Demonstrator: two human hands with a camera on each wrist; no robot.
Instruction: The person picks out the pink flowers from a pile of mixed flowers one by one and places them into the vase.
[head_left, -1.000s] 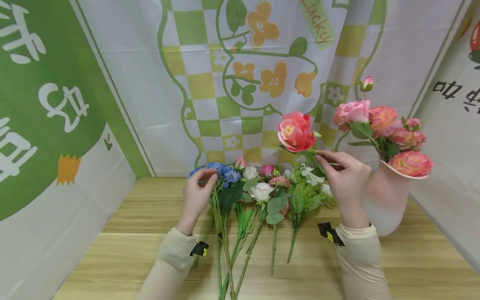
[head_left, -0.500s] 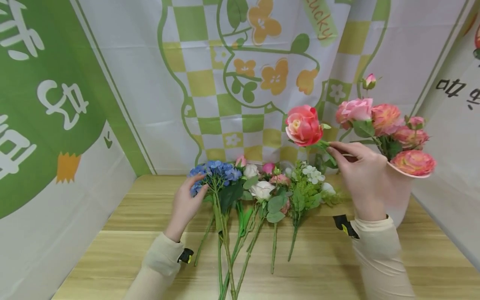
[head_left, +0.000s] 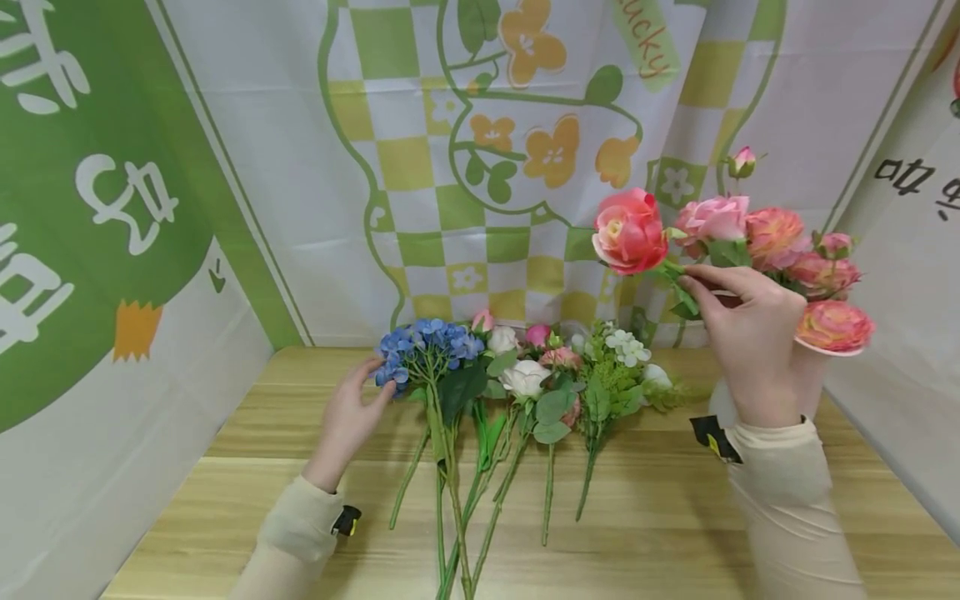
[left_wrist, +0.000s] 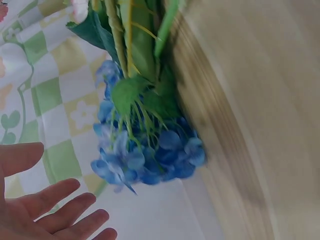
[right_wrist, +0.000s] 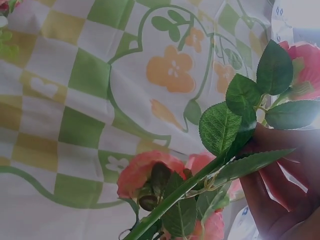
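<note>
My right hand [head_left: 750,342] pinches the green stem of a coral-pink rose [head_left: 630,232] just below its bloom, up in front of the curtain. In the right wrist view, the leafy stem [right_wrist: 172,197] slants down past the fingers. Behind this hand stands a pink-and-white vase [head_left: 813,375], partly hidden, with several pink and orange flowers [head_left: 776,237] in it. My left hand [head_left: 348,425] is beside the blue hydrangea [head_left: 431,350] on the table, fingers relaxed. The left wrist view shows a gap between those fingers and the blue petals [left_wrist: 150,155].
Right of the hydrangea, several cut flowers lie on the wooden table [head_left: 247,517], among them a white rose [head_left: 525,379] and a green sprig with white blossoms [head_left: 611,383]. Their stems point toward the front edge. A checkered curtain [head_left: 465,208] hangs behind.
My right hand has carried the rose to the right and slightly up, nearer the vase. The left hand has drawn back leftward from the hydrangea, whose blooms now show more fully.
</note>
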